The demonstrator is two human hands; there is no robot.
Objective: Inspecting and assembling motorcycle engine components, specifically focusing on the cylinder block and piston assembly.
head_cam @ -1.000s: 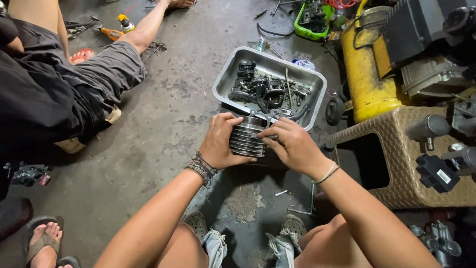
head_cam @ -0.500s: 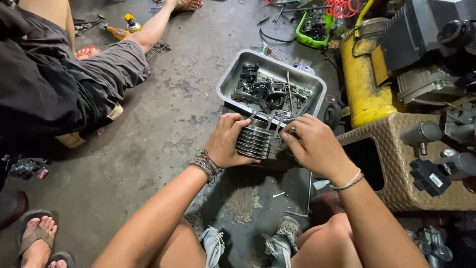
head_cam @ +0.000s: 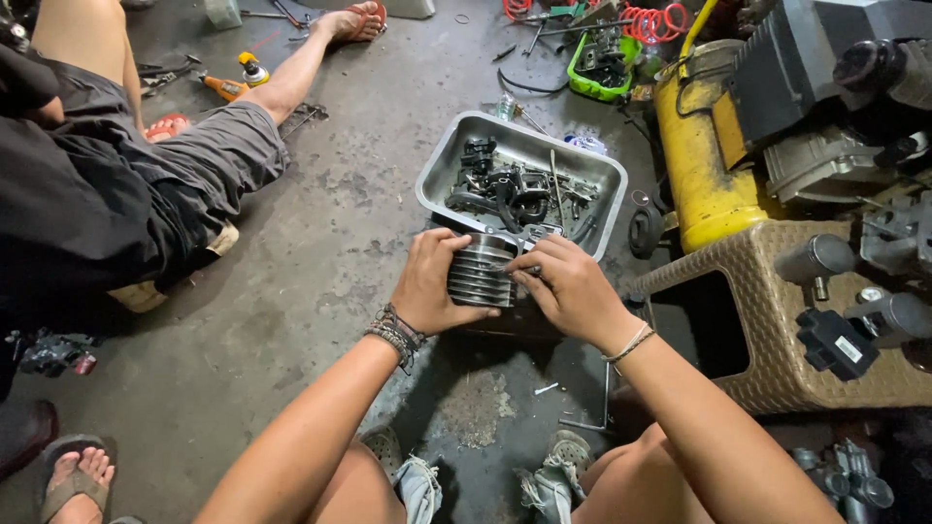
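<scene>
A grey finned engine cylinder (head_cam: pixel 482 272) sits low over the concrete floor, just in front of a metal tray. My left hand (head_cam: pixel 434 281) wraps around its left side, with beaded bracelets on the wrist. On its right side, my right hand (head_cam: pixel 566 283) presses the fins with bent fingers. Both hands grip the cylinder between them. The part of it underneath is hidden by my hands.
The metal tray (head_cam: pixel 604 175) holds several dark engine parts. A yellow tank (head_cam: pixel 706 160) and a wicker stool (head_cam: pixel 777 320) with machine parts stand to the right. Another person (head_cam: pixel 126 184) sits on the floor at left. A green tray (head_cam: pixel 602 68) lies farther back.
The view has shifted slightly, so the tray and cylinder sit a little lower in the frame. My hands stay clamped on the cylinder, the right one turned slightly over its side.
</scene>
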